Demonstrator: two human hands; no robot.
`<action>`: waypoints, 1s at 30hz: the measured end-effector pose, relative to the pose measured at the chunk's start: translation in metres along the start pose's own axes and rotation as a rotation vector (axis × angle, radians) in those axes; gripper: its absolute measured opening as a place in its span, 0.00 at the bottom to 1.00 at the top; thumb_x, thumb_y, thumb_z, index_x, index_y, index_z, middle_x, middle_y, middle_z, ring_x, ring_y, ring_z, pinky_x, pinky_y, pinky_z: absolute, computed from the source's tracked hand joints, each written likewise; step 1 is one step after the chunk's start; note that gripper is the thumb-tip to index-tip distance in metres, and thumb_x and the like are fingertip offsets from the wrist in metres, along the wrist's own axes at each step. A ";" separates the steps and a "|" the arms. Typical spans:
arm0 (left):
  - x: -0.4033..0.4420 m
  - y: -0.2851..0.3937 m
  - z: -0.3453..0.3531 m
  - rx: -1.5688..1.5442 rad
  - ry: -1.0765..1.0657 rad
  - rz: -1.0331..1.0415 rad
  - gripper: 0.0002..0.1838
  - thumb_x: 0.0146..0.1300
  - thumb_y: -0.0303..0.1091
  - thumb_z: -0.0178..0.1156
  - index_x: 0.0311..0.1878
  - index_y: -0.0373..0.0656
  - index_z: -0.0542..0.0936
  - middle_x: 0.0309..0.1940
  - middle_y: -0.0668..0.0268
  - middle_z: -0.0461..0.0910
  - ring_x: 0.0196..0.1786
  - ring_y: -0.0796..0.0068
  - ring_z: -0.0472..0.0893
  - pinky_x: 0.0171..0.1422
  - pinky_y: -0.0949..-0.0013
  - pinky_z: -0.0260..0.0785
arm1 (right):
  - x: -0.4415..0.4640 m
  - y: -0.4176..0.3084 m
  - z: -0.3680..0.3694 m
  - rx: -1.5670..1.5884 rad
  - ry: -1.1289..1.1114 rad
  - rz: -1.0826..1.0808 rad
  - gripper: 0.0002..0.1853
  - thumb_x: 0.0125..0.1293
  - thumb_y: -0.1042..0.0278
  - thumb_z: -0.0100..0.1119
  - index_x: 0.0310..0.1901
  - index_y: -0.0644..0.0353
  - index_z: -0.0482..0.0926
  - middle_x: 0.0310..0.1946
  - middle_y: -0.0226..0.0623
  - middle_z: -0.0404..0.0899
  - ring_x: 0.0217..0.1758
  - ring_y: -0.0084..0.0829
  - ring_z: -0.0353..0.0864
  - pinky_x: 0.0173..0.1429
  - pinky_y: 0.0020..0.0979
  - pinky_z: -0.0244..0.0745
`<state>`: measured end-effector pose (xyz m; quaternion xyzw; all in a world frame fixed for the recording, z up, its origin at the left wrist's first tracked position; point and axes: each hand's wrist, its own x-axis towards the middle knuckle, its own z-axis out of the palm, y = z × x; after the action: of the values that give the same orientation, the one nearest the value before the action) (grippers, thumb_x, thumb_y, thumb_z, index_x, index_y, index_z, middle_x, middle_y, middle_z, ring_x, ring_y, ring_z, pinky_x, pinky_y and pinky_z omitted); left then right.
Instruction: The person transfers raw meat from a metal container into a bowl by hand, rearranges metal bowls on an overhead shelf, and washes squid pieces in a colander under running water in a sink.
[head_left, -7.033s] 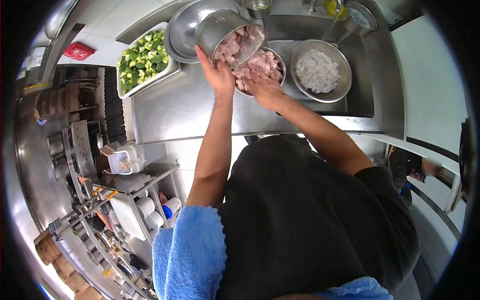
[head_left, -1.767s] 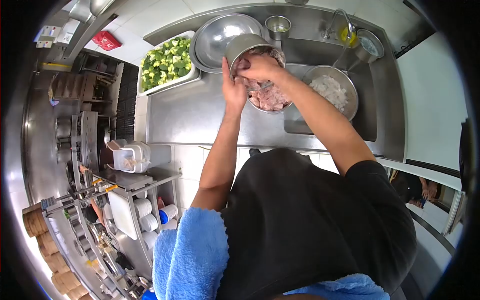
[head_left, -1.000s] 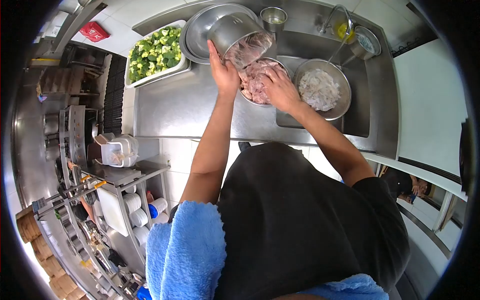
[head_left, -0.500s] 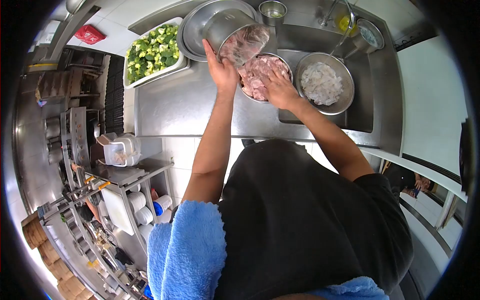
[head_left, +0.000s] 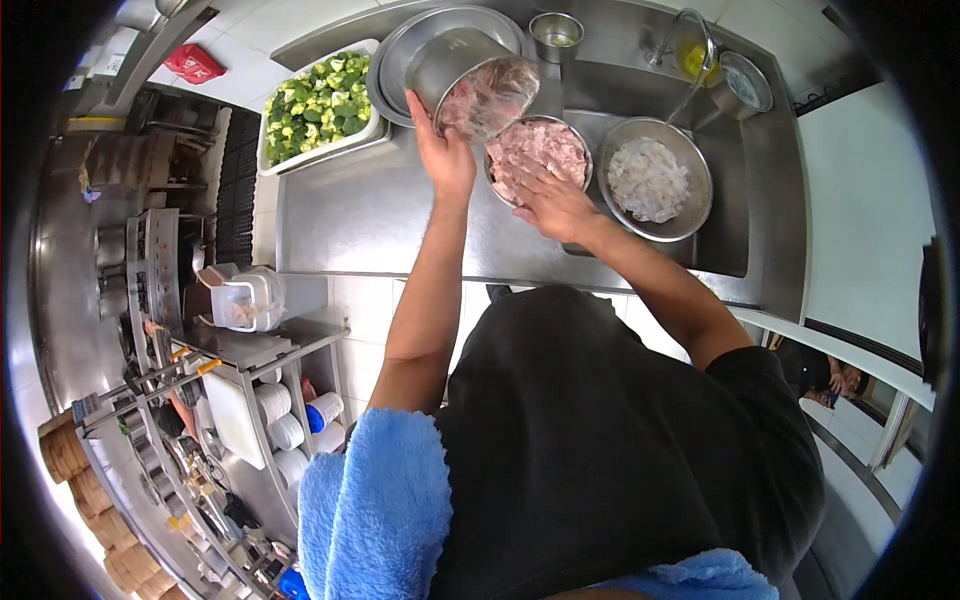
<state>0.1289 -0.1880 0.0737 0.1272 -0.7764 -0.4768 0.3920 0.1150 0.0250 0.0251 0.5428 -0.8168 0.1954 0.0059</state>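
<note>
My left hand (head_left: pixel 446 158) grips the side of a tilted metal pot (head_left: pixel 440 62), whose mouth faces right and down; wet pink residue shows inside. Just below that mouth sits a round metal bowl (head_left: pixel 499 196) full of raw meat pieces (head_left: pixel 555 145). Flat over the near side of the meat lies my right hand (head_left: pixel 556 204), its fingers stretched out and touching the pieces. Right of it, a larger metal bowl (head_left: pixel 702 215) holds whitish translucent raw pieces (head_left: pixel 650 178) of a kind I cannot make out.
Broccoli florets (head_left: pixel 320 105) fill a white tub on the left. A wide metal basin (head_left: pixel 385 75) stands behind the pot. The sink (head_left: pixel 728 180), with a curved faucet (head_left: pixel 690 20), lies right. A small metal container (head_left: pixel 556 38) is at the back. A shelf cart (head_left: pixel 270 350) stands left.
My right hand has slid toward me across the meat, to the bowl's near side. The meat surface looks flatter. My left hand keeps the pot tilted in place.
</note>
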 end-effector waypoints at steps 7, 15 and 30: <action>0.005 0.004 0.000 -0.054 -0.023 -0.052 0.45 0.61 0.14 0.44 0.84 0.38 0.47 0.81 0.42 0.57 0.82 0.50 0.60 0.83 0.62 0.52 | 0.009 0.006 -0.007 0.124 -0.134 0.032 0.28 0.71 0.56 0.62 0.69 0.59 0.76 0.76 0.39 0.66 0.81 0.42 0.60 0.84 0.49 0.50; 0.006 -0.017 0.008 -0.235 -0.033 -0.119 0.44 0.62 0.14 0.42 0.84 0.37 0.46 0.79 0.44 0.60 0.79 0.52 0.65 0.82 0.61 0.55 | 0.019 0.020 0.000 -0.066 0.222 0.399 0.34 0.68 0.50 0.62 0.69 0.64 0.73 0.73 0.65 0.63 0.76 0.64 0.61 0.81 0.55 0.55; 0.011 0.013 0.009 -0.589 -0.196 -0.433 0.43 0.66 0.17 0.41 0.85 0.44 0.45 0.71 0.46 0.68 0.68 0.57 0.76 0.71 0.60 0.72 | 0.084 -0.018 -0.114 0.317 0.334 0.381 0.24 0.73 0.55 0.56 0.61 0.66 0.76 0.59 0.57 0.79 0.62 0.55 0.80 0.64 0.49 0.76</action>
<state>0.1173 -0.1812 0.0875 0.1241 -0.5950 -0.7614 0.2256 0.0734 -0.0180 0.1549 0.3342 -0.8509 0.4049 0.0187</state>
